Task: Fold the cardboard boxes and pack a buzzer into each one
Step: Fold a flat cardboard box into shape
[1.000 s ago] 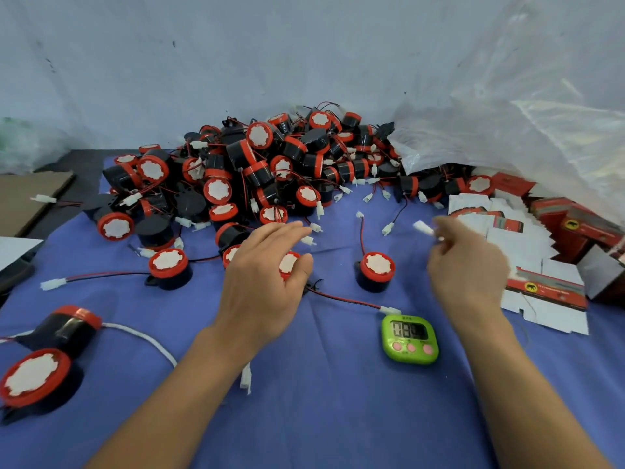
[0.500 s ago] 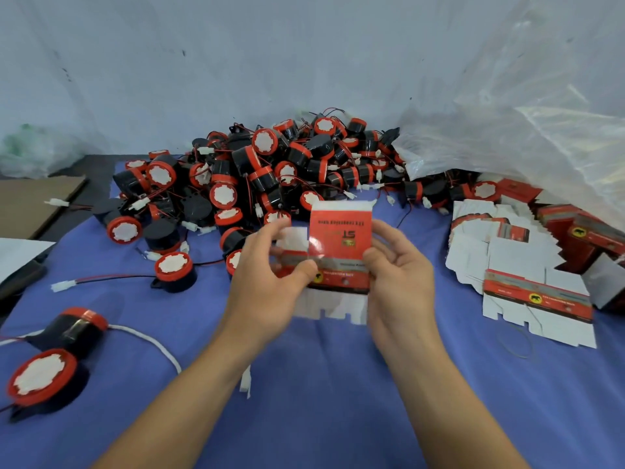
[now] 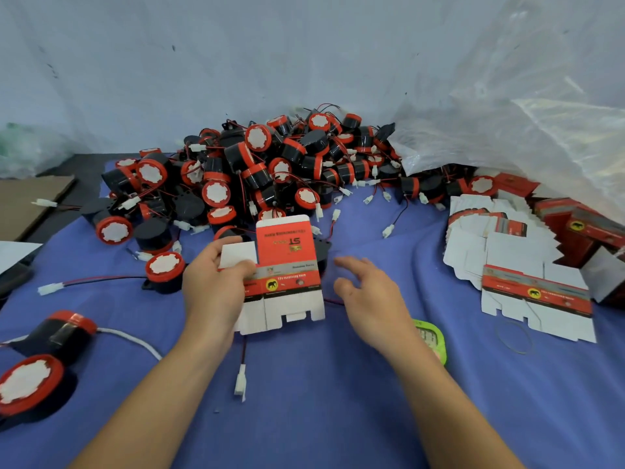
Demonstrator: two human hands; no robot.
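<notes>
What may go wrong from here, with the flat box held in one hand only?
The left hand pinches the flat box by one side only, so it may slip or crease when folding begins. The red wire beside its flaps may snag. The right hand hovers near the green timer and may knock it.

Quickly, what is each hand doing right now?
Left hand: holds the unfolded cardboard box.
Right hand: open, holds nothing.

The right hand [image 3: 368, 292] has let go of the flat cardboard box [image 3: 287, 262] and now hovers just right of it, fingers [image 3: 358, 265] relaxed. Only the left hand [image 3: 213, 286] pinches the box; half a second ago both hands held it.
</notes>
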